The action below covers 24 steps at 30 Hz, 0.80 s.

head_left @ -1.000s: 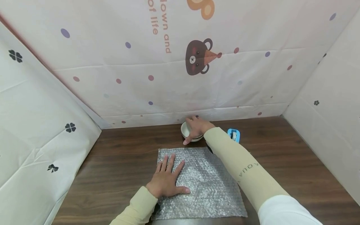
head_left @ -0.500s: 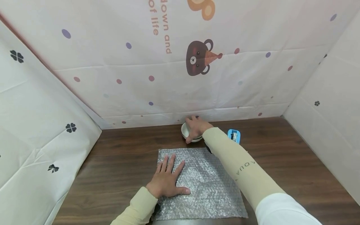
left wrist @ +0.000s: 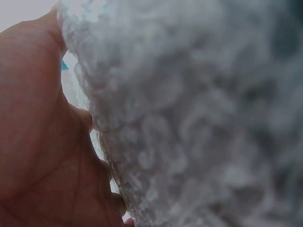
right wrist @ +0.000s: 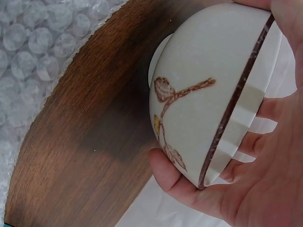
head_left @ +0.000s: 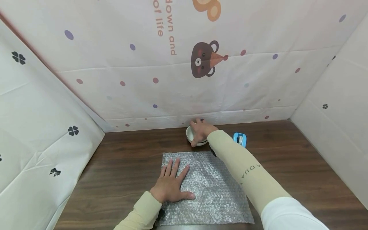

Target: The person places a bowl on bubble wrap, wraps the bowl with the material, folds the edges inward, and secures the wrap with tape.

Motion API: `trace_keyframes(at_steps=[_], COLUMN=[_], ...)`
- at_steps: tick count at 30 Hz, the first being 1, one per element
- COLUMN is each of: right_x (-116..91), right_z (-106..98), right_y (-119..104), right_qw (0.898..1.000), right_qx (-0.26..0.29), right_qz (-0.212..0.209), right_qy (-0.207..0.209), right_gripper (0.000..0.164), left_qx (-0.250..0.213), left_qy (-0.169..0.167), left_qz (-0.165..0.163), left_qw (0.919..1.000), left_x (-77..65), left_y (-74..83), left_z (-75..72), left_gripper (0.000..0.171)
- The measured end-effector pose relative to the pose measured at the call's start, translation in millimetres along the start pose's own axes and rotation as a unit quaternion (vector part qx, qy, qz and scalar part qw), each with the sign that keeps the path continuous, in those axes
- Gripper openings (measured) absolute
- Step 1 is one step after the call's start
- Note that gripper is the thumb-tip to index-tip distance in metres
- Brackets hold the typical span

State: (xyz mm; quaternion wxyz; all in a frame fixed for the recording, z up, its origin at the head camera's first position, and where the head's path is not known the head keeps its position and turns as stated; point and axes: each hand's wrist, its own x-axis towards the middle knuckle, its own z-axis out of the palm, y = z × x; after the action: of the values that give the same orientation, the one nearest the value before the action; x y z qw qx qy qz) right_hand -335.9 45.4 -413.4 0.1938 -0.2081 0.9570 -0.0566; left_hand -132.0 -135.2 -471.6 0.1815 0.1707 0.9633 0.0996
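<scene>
Near the back of the table, my right hand [head_left: 200, 130] reaches over a small white bowl [head_left: 189, 134] and grips it by the rim. In the right wrist view the bowl [right wrist: 203, 94] shows a dark brown rim band and a brown branch pattern with a touch of yellow; digits lie on opposite sides of its rim. My left hand [head_left: 169, 187] lies flat with spread fingers on the left part of a silvery sheet of bubble wrap [head_left: 212, 188]. Blurred bubble wrap [left wrist: 189, 113] fills most of the left wrist view, beside the palm.
A small blue object with a white middle [head_left: 240, 139], perhaps a tape dispenser, lies right of the bowl, partly behind the right sleeve. The dark wood table [head_left: 123, 166] meets a printed white sheet [head_left: 138, 95] at the back, with white sheets at both sides.
My right thumb has drawn in against the side of the bowl. The left hand, bubble wrap and bowl look unmoved; the view has shifted very slightly.
</scene>
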Motion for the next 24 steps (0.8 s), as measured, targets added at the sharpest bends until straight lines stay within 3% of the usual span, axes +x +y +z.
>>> trace_keyframes(at_steps=[18,24], right_x=[-1.1,-1.7], right_z=[-3.7,-7.1], right_y=[-0.4,0.5], right_qw=[1.000,1.000], right_qx=[-0.018,-0.015], right_qz=[-0.013,-0.013], right_qy=[-0.008,-0.007], right_gripper=[0.103,0.108], left_qx=[0.002,0.010], left_qy=[-0.007,-0.004], left_qz=[-0.009,-0.010], left_qw=[0.9999,0.9999], left_x=[-0.4,-0.5], left_y=[1.5,2.0], left_z=[-1.2,-1.1], left_gripper=[0.107,0.107])
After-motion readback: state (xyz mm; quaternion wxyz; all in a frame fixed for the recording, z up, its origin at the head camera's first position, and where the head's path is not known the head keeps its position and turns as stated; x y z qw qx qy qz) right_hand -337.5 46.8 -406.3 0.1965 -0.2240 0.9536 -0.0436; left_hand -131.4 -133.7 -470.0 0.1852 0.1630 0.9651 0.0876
